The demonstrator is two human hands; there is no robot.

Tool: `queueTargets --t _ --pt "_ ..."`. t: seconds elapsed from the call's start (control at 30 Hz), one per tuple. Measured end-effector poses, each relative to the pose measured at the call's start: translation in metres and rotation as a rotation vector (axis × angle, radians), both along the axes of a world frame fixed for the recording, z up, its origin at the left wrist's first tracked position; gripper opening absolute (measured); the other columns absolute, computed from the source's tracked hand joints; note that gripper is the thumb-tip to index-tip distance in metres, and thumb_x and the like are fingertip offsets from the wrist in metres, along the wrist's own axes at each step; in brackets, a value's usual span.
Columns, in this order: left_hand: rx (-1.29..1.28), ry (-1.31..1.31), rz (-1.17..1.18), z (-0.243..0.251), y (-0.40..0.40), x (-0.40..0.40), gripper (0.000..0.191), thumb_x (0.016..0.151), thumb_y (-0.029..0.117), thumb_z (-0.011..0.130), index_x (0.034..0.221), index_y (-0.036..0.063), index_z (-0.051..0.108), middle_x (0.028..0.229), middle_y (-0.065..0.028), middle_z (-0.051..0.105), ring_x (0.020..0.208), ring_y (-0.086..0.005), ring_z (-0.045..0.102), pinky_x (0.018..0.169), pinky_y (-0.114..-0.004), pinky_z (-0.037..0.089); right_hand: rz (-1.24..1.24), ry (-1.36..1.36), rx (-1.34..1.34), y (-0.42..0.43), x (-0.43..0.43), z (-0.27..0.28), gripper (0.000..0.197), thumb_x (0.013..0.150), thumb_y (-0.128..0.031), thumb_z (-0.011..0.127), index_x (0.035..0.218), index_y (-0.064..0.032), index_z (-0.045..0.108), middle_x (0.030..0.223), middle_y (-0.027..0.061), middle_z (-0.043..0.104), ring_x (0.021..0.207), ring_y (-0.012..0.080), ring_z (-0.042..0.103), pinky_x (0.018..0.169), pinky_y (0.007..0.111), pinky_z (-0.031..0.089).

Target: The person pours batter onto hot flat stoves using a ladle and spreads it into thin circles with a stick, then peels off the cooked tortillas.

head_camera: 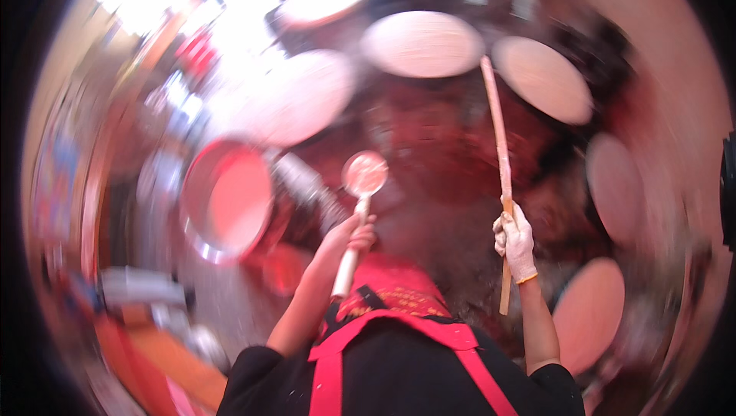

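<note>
My bare left hand (361,233) grips the pale handle of a ladle (365,173), whose round bowl points away from me and looks wet with something pinkish. A white knit glove covers my right hand (516,236), which is closed around a long wooden stick (498,122); the stick's far part is coated whitish. Left of the ladle stands a large round metal pot (198,232) holding pale pink-looking liquid. Pale round discs lie in an arc before me, among them one at the centre (424,44) and one to its right (543,79). Motion blur hides what they are made of.
More round discs follow on the right (614,189) and lower right (592,315). A small reddish container (284,269) is beside the pot. Blurred light-coloured items (141,286) and an orange surface (172,355) lie at the lower left. Glare washes out the upper left.
</note>
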State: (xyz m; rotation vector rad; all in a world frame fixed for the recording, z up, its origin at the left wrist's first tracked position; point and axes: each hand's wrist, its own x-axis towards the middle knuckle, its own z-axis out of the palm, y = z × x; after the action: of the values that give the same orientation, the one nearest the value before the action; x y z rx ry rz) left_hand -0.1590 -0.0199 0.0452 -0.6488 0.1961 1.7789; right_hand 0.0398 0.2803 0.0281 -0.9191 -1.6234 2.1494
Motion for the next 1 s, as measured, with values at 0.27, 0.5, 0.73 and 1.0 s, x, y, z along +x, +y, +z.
queueTargets --t 0.27,0.5,0.73,1.0 --pt "-0.667 0.39 0.618 -0.081 -0.263 -0.058 0.01 0.095 0.008 0.049 0.094 -0.0003 0.044 0.075 -0.004 0.045 0.056 -0.0089 0.044 0.045 -0.019 0.04 0.949 -0.35 -0.236 -0.298 -0.245 -0.009 0.048 0.098 -0.025 0.047 0.143 -0.0168 0.035 0.067 0.0033 0.052 0.04 0.0055 0.04 0.034 0.02 0.033" --pt "-0.991 0.212 0.629 -0.159 -0.381 -0.13 0.004 0.095 0.006 0.045 0.096 0.0038 0.041 0.072 -0.0024 0.042 0.051 -0.0061 0.038 0.039 -0.018 0.033 1.023 -0.585 0.057 -0.435 -0.45 -0.116 0.036 0.096 -0.018 0.039 0.131 -0.018 0.045 0.063 0.0041 0.05 0.039 0.0123 0.044 0.033 0.027 0.037" --pt "-1.478 0.774 0.01 -0.185 -0.414 -0.254 0.019 0.087 0.006 0.049 0.099 -0.008 0.044 0.072 -0.0209 0.058 0.052 -0.0246 0.06 0.042 -0.035 0.045 1.361 -0.351 0.698 -0.456 -0.477 -0.08 0.038 0.095 -0.02 0.042 0.132 -0.0113 0.043 0.07 0.0217 0.057 0.045 0.0309 0.051 0.044 0.04 0.043" --pt "-2.258 1.598 -0.679 -0.275 -0.412 -0.419 0.025 0.091 0.006 0.044 0.114 -0.0051 0.046 0.079 -0.0198 0.063 0.066 -0.0332 0.067 0.052 -0.043 0.054 0.929 -0.939 0.134 -0.409 -0.428 -0.027 0.046 0.098 -0.021 0.041 0.144 -0.0276 0.035 0.057 0.0001 0.045 0.037 0.008 0.036 0.034 0.025 0.033"
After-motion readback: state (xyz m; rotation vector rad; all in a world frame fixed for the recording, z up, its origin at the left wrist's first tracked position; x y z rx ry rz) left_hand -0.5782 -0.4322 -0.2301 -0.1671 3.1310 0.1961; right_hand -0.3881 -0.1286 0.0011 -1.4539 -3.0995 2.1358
